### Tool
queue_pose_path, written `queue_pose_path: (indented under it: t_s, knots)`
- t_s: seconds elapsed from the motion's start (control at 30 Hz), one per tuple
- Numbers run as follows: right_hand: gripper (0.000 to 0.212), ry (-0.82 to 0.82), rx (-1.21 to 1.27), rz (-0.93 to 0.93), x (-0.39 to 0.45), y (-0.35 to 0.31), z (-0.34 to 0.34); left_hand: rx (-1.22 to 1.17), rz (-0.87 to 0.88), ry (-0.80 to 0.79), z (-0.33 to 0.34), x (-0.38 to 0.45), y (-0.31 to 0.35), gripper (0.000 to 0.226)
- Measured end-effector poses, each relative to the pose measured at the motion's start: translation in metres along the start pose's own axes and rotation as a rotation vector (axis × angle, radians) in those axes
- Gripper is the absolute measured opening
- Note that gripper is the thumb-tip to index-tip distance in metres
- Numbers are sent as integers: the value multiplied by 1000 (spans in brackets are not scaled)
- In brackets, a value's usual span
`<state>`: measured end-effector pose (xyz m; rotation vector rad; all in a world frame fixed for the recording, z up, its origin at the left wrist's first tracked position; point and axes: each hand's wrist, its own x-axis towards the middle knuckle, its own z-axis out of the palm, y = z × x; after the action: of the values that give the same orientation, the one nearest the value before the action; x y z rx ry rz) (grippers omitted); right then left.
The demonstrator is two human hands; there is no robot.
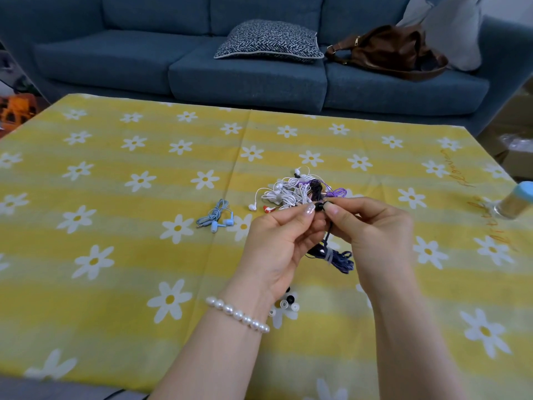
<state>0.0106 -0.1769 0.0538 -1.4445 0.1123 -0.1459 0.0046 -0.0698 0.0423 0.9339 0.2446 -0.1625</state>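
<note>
Above the yellow daisy tablecloth [115, 269], my left hand [281, 241] and my right hand [375, 235] together pinch the black earbud [319, 207] of a dark blue earphone; its bundled cord [336, 258] hangs down between my palms, tied with a pale band. Just behind my fingertips lies a tangled pile of white, purple and black earphones [297, 192]. A light blue earphone set [217, 219] lies coiled on the cloth to the left. Several small black and white ear tips [287, 304] sit on the cloth under my left wrist.
A clear jar with a blue lid [516, 204] lies at the table's right edge. Behind the table stands a blue sofa [245, 70] carrying a patterned cushion [268, 39] and a brown leather bag [389, 50]. An orange object [17, 108] sits at far left.
</note>
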Motion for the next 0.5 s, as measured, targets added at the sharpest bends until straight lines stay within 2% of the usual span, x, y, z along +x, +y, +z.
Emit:
queue_pose_path:
  t_s: [0.33,0.5]
  knots:
    - [19,61,-64,-13,1,4,3,73,97,12,3,0,-7,18]
    - [21,104,-197,-64,2,9,6,228,180,53,4,0,-13,23]
